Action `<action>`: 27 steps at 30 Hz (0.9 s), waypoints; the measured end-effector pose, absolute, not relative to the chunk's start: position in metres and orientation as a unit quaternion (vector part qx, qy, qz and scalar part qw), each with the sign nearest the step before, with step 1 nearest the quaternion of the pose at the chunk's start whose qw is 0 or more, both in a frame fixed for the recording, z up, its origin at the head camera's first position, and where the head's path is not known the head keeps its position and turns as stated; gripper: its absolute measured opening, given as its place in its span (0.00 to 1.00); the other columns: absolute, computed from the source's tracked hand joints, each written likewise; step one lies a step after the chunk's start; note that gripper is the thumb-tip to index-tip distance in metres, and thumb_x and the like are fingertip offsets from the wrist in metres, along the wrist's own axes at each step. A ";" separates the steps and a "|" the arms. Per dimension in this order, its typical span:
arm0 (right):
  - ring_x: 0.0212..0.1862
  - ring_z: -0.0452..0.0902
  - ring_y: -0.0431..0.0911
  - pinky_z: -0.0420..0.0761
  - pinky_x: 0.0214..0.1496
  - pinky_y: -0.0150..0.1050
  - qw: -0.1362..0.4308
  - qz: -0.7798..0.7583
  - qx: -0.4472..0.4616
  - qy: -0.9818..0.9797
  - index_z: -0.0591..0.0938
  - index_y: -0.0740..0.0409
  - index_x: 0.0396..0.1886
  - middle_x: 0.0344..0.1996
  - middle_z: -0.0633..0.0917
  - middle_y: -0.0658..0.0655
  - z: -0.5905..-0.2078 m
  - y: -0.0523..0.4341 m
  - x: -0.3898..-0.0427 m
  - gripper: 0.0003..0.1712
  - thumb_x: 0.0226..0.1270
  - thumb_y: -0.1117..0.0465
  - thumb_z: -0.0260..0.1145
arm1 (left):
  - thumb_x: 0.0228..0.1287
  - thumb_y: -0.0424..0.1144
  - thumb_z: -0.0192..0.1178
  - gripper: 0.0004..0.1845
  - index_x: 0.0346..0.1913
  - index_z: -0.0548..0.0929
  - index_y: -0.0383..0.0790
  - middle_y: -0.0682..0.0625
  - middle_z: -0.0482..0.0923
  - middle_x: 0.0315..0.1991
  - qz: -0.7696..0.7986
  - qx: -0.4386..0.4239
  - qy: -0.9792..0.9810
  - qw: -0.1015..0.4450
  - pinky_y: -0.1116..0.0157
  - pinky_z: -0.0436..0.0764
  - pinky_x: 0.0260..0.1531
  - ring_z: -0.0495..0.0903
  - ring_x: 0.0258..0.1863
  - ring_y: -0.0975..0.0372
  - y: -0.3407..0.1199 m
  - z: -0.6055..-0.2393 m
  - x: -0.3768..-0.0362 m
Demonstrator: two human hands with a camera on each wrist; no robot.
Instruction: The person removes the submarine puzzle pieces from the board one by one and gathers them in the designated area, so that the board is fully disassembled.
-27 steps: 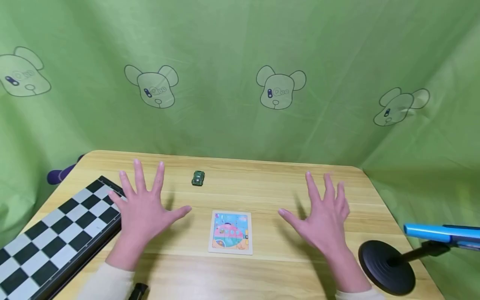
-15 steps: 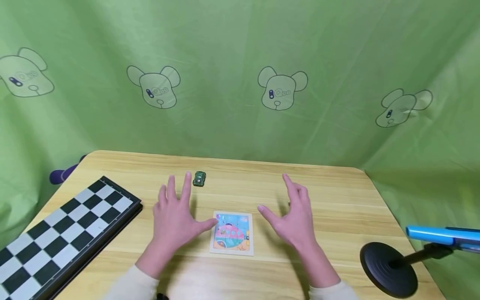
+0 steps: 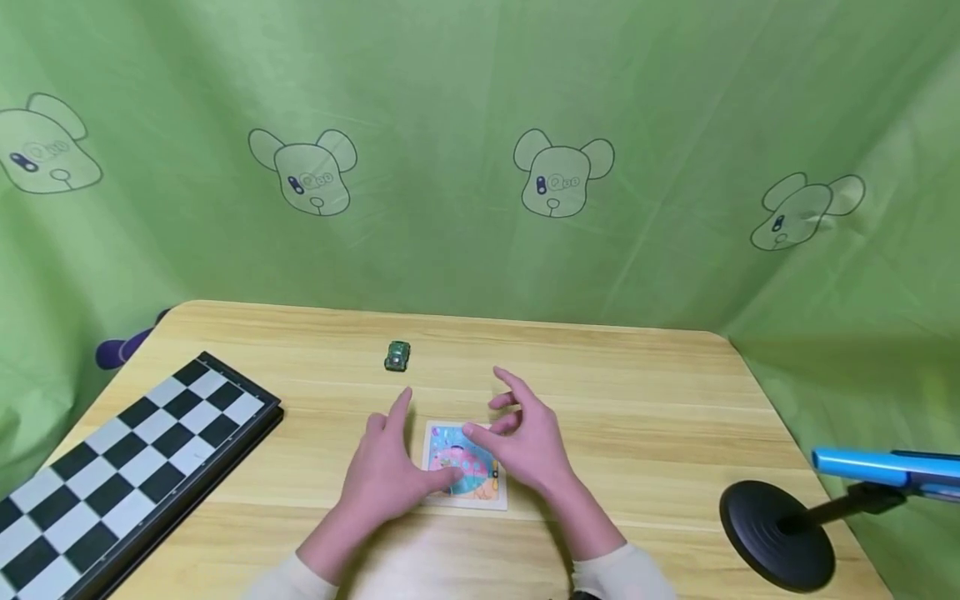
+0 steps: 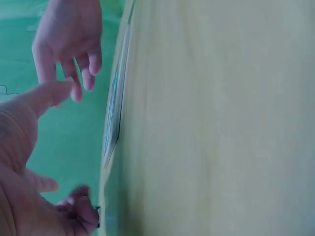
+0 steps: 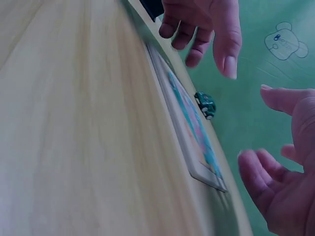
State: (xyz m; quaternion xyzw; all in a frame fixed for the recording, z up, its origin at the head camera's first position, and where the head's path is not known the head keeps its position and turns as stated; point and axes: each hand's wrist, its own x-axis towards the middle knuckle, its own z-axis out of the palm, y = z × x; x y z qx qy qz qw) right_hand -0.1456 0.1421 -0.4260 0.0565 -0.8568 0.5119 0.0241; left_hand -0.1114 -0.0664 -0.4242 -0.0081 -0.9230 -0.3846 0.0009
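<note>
Both hands hover over a small picture puzzle board (image 3: 467, 463) lying flat near the middle of the wooden table (image 3: 660, 417). The left hand (image 3: 386, 471) comes in from seven o'clock of the board, fingers straight and relaxed, its thumb tip over the board's lower left part; whether it actually touches cannot be told from the head view. The right hand (image 3: 525, 446) sits at three o'clock of the board, fingers loosely spread and a little bent, grasping nothing, with its thumb reaching over the board's upper edge. In the right wrist view the board (image 5: 189, 123) is seen edge-on, blurred, with both hands clear above it. The left wrist view is badly smeared; only the board's thin edge (image 4: 115, 113) and fingertips show. A green toy car (image 3: 397, 356) stands at eleven o'clock of the board, well apart. A chessboard (image 3: 112, 467) lies at nine o'clock, cut off by the frame. At four o'clock stands a black round stand (image 3: 776, 533) carrying a blue bar (image 3: 885, 467), also cut off
</note>
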 end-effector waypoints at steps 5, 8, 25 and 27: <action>0.27 0.75 0.44 0.78 0.31 0.38 -0.016 0.503 0.080 -0.860 0.74 0.49 0.69 0.34 0.80 0.54 -0.434 0.135 -0.151 0.44 0.51 0.53 0.82 | 0.37 0.60 0.81 0.64 0.76 0.59 0.38 0.47 0.76 0.24 -0.421 -0.003 -0.907 -0.026 0.57 0.75 0.26 0.73 0.23 0.57 -0.062 -0.430 -0.109; 0.24 0.72 0.42 0.77 0.29 0.37 -0.029 0.496 0.100 -0.862 0.78 0.52 0.65 0.29 0.79 0.54 -0.439 0.132 -0.154 0.40 0.50 0.54 0.82 | 0.37 0.59 0.81 0.63 0.75 0.61 0.36 0.40 0.83 0.36 -0.428 -0.009 -0.903 -0.025 0.52 0.79 0.36 0.80 0.33 0.52 -0.061 -0.434 -0.107; 0.23 0.64 0.40 0.68 0.27 0.35 -0.074 0.451 0.140 -0.879 0.85 0.51 0.48 0.17 0.67 0.47 -0.441 0.117 -0.154 0.27 0.46 0.55 0.84 | 0.33 0.52 0.83 0.62 0.74 0.65 0.33 0.38 0.82 0.49 -0.434 -0.046 -0.898 -0.054 0.46 0.77 0.50 0.79 0.47 0.50 -0.060 -0.442 -0.105; 0.25 0.66 0.40 0.70 0.29 0.35 -0.072 0.446 0.141 -0.881 0.86 0.51 0.48 0.18 0.68 0.47 -0.441 0.116 -0.154 0.26 0.46 0.54 0.84 | 0.33 0.51 0.82 0.60 0.73 0.66 0.34 0.37 0.81 0.53 -0.429 -0.049 -0.900 -0.054 0.46 0.77 0.49 0.79 0.50 0.48 -0.060 -0.443 -0.105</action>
